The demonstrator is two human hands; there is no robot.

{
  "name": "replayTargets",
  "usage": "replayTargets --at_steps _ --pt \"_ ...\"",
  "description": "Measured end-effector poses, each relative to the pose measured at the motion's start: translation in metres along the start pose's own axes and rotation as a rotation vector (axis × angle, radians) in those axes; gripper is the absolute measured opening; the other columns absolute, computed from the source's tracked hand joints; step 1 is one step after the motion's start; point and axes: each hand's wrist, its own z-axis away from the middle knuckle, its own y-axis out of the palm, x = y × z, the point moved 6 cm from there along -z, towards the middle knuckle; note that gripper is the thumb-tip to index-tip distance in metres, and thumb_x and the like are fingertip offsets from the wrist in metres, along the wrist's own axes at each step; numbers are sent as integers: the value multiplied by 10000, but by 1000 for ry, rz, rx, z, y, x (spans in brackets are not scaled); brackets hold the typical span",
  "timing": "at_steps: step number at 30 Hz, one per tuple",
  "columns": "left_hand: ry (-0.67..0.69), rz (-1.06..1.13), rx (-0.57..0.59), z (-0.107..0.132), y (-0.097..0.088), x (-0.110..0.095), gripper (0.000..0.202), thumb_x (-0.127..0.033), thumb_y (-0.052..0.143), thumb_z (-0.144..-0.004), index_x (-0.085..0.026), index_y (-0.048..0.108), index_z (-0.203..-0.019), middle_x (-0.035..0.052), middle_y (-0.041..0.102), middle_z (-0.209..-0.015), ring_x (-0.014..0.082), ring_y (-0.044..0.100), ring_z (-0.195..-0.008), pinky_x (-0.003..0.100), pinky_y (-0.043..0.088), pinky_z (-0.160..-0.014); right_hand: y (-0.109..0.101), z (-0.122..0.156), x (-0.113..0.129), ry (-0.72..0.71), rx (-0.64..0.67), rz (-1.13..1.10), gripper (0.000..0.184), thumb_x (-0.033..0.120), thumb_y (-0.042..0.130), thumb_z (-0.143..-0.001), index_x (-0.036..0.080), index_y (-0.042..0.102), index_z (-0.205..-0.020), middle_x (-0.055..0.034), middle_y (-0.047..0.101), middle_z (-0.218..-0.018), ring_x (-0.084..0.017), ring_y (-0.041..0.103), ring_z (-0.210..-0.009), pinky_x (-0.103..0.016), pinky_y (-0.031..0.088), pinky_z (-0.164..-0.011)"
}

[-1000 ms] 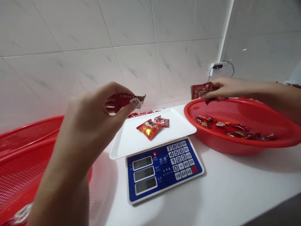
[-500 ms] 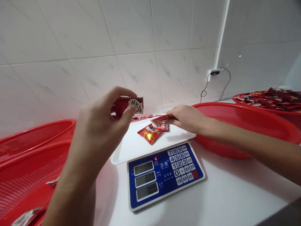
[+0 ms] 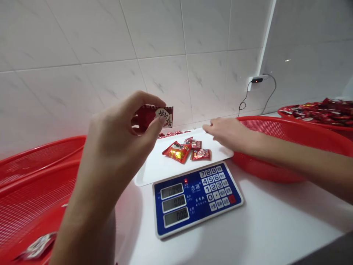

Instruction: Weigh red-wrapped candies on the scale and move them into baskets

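My left hand [image 3: 121, 136] pinches a small dark red sweet packet [image 3: 149, 115] with a cream label between thumb and fingers, raised above the scale. Over the right side of the white weighing tray [image 3: 151, 171], my right hand [image 3: 230, 133] has loosely bent fingers and nothing visible in them. On the tray lie a larger red and gold packet [image 3: 178, 151], a small red packet [image 3: 201, 154] and a dark red one [image 3: 196, 144] partly behind them. The scale's blue panel [image 3: 197, 206] faces me with lit digits.
Red mesh baskets [image 3: 33, 152] stand at the left, one with a loose packet [image 3: 38, 246] inside. A red basket [image 3: 292, 147] is close by the tray on the right, with a heaped basket of packets [image 3: 322, 112] behind. A cord runs from a wall socket [image 3: 257, 81].
My right hand has let go of a small red packet, now lying on the tray, and moved back to the right. My left hand still holds its packet. The view has shifted slightly.
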Motion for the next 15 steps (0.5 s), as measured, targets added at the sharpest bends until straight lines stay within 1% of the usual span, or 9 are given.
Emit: replayTargets --at_steps 3,5,9,12,15 --pt "16 5 -14 0 -1 -1 205 -139 704 -814 -270 757 -963 -39 756 -814 136 700 -725 260 518 -646 -3 6 -18 94 -31 -56 192 186 551 -947 173 644 -1115 -112 684 -1004 -205 603 -827 -291 224 -535" --pt "21 5 -14 0 0 -1 201 -121 714 -816 -255 756 -960 -39 753 -804 136 702 -726 260 519 -648 -1 11 -25 130 -11 -77 175 221 544 -952 187 645 -1092 -93 682 -995 -197 595 -805 -288 225 -532" --pt "31 -4 -10 0 1 -2 197 -123 712 -826 -249 750 -973 -39 751 -814 142 709 -743 271 525 -663 9 19 -23 124 51 -112 149 275 541 -960 201 645 -1037 -66 685 -963 -195 594 -806 -288 225 -534" --pt "20 0 -2 0 -1 -3 200 -125 707 -830 -257 748 -975 -44 750 -821 138 708 -742 268 521 -661 13 23 -20 105 52 -143 161 310 544 -964 199 640 -1028 -63 686 -970 -200 599 -832 -291 229 -538" --pt "-4 -20 24 -1 0 0 180 -143 703 -837 -267 743 -960 -48 748 -808 143 704 -729 275 517 -673 14 24 -20 115 43 -172 187 334 533 -972 196 640 -1036 -64 683 -968 -199 597 -825 -294 238 -541"
